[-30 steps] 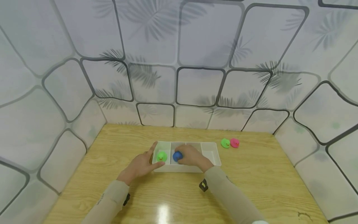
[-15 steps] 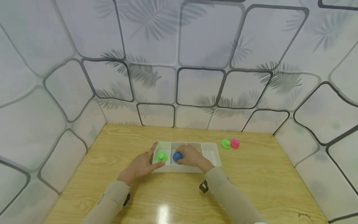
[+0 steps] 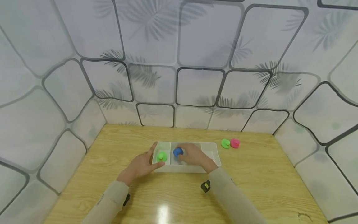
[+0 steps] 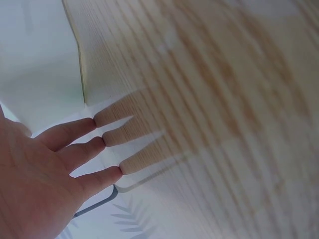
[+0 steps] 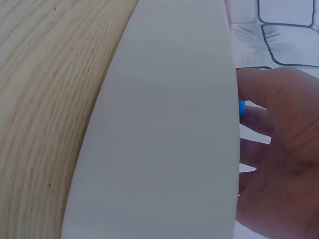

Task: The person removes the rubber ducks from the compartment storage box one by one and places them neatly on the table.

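A white divided box (image 3: 179, 169) lies on the table. A green toy duck (image 3: 161, 156) sits in its leftmost compartment. My left hand (image 3: 139, 165) rests at the box's left end, index finger along the side and thumb across the front corner. In the left wrist view the other fingers (image 4: 84, 149) are extended, tips on the wood. My right hand (image 3: 194, 155) pinches a blue toy duck (image 3: 178, 152) between thumb and fingers over the compartment beside the green duck. Those fingers partly cover the blue duck. In the right wrist view the box's front wall (image 5: 164, 124) hides most of it.
Another green duck (image 3: 225, 143) and a pink duck (image 3: 235, 143) stand close together on the table behind the box's right end. The box's rightmost compartment (image 3: 210, 151) shows its bare floor. Patterned walls (image 3: 195, 87) enclose the wooden table (image 3: 173, 193) at the back and sides.
My right hand has shifted slightly, and the blue duck in its fingers has moved a little toward the back of the box. My left hand has stayed in place.
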The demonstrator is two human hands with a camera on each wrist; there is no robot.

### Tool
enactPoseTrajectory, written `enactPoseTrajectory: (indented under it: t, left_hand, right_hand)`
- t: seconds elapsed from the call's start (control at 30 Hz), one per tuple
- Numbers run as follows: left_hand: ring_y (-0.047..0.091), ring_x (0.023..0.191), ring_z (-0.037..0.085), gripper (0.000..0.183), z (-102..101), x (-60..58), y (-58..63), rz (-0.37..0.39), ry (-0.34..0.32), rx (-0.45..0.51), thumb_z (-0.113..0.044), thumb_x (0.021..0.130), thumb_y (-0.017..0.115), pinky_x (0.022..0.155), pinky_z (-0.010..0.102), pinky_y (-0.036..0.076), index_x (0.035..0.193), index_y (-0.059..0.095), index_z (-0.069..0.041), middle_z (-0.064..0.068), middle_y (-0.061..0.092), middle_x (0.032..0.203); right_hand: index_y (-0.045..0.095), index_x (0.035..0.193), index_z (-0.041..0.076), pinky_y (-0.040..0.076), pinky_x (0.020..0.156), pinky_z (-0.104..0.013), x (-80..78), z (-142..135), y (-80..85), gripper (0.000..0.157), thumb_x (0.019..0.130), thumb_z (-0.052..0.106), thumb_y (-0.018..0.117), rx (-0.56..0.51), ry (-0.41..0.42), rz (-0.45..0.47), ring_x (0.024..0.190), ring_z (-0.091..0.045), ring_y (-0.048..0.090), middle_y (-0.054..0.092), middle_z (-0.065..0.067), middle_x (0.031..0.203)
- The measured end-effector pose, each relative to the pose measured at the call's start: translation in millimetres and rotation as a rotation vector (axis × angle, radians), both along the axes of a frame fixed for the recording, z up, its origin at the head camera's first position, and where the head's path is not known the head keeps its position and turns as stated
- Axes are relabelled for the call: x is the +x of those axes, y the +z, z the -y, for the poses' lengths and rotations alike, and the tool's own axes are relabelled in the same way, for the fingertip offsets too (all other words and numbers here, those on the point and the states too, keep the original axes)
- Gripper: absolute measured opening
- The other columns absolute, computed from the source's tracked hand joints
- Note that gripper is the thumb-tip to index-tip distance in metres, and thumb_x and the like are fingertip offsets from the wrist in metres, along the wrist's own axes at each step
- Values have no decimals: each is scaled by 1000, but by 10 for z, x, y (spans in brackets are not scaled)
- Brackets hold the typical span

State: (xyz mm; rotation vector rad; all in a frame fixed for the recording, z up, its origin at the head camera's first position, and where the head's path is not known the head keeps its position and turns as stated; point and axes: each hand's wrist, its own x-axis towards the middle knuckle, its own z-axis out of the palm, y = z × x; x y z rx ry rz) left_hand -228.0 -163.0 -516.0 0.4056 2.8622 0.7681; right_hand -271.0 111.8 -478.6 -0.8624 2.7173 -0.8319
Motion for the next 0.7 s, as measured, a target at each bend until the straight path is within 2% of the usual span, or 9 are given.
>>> enactPoseTrajectory:
  t: [0.1, 0.2, 0.33, 0.47, 0.57, 0.7]
  left_hand:
    - [71, 110, 40, 109, 0, 2, -6, -1, -3, 0, -78, 95, 55, 100, 59, 53, 172, 4, -20, 33, 59, 145]
    - [71, 101, 33, 109, -2, -1, -12, -4, 1, -4, -78, 95, 56, 97, 57, 54, 172, 4, -21, 31, 62, 141]
    - [66, 90, 24, 109, 0, -11, -13, 3, 10, -8, -77, 95, 57, 94, 55, 55, 172, 3, -22, 27, 66, 135]
    - [62, 85, 22, 109, -1, -15, -10, 12, 13, -4, -77, 94, 57, 93, 54, 54, 172, 3, -24, 26, 67, 133]
    - [64, 90, 23, 109, 0, -15, -10, 16, 14, 3, -78, 94, 57, 95, 55, 54, 172, 3, -24, 27, 65, 139]
    - [66, 93, 25, 109, 5, -15, -11, 14, 15, 5, -79, 94, 56, 96, 55, 54, 172, 3, -25, 28, 64, 140]
  right_hand:
    - [68, 131, 10, 53, 99, -48, 19, -27, 44, 30, 102, 18, 66, -12, -1, 15, 113, -25, 66, 72, -7, 125]
    - [66, 134, 9, 53, 100, -49, 37, -55, 80, 31, 105, 21, 64, -41, -8, 27, 114, -25, 64, 70, -7, 124]
    - [66, 130, 11, 51, 102, -50, 52, -89, 110, 28, 105, 23, 63, -88, -42, 45, 117, -25, 61, 67, -6, 124]
    - [67, 124, 11, 52, 100, -49, 32, -124, 116, 23, 104, 21, 62, -130, -56, 16, 115, -25, 60, 66, -6, 118]
    - [67, 121, 10, 52, 94, -46, -2, -164, 110, 22, 103, 19, 60, -161, -57, -13, 109, -24, 60, 66, -6, 113]
    - [64, 129, 8, 52, 89, -42, -28, -238, 118, 30, 103, 20, 58, -204, -77, 3, 109, -25, 60, 62, -11, 120]
